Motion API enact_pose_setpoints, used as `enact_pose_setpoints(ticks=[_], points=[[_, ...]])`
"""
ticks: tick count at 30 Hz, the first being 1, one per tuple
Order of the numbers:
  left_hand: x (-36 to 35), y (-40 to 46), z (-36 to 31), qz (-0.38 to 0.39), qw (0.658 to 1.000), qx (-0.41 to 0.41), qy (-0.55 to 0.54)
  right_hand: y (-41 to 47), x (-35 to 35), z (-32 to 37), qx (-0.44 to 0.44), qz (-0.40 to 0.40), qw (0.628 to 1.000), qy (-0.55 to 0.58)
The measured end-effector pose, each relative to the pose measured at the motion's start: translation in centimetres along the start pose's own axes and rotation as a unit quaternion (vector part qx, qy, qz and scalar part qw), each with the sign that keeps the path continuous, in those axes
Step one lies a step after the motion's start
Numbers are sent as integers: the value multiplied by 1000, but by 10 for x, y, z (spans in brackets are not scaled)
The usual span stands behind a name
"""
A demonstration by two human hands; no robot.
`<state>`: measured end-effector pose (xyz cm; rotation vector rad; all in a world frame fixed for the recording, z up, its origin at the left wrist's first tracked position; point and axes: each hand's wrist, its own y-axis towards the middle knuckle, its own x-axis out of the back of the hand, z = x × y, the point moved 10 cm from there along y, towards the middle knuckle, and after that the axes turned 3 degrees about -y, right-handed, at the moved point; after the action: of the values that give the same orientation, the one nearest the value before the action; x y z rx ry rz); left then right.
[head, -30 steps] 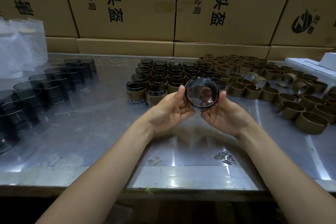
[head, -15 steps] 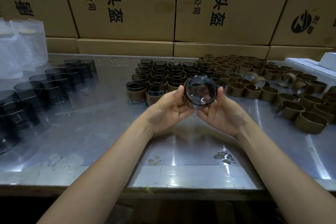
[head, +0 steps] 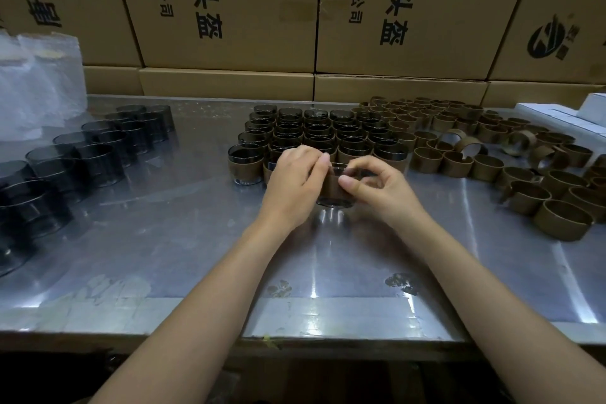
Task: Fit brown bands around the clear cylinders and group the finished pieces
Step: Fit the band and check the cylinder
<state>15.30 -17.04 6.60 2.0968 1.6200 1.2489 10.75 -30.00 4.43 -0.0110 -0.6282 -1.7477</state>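
At frame centre, the left hand and right hand both curl their fingers round one upright clear cylinder wearing a matte brown band, on the shiny steel table. Banded pieces cluster just behind it; loose bands lie right, bare smoky cylinders left. Printed cartons fill the top.

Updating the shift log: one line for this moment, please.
step: setting banded cylinder upright on table | left hand: holds it | right hand: pinches rim | finished group: just behind
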Motion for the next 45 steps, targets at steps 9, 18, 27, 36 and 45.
enact_pose_setpoints(ticks=[9, 18, 27, 36, 45], points=[[17, -1, 5, -63, 991, -2, 118, 5, 3, -24, -27, -56, 974, -218], [16, -5, 43, -31, 979, 119, 162, 15, -9, -33, -53, -38, 928, -366], [10, -8, 45, -7, 980, 122, 154, 20, -12, -23, -26, -105, 877, -469], [13, -8, 41, -20, 985, 102, 138, 22, -14, -27, -44, -81, 881, -464], [26, -23, 35, -59, 977, 139, 153, 7, -7, -4, 3, -146, 892, -427]])
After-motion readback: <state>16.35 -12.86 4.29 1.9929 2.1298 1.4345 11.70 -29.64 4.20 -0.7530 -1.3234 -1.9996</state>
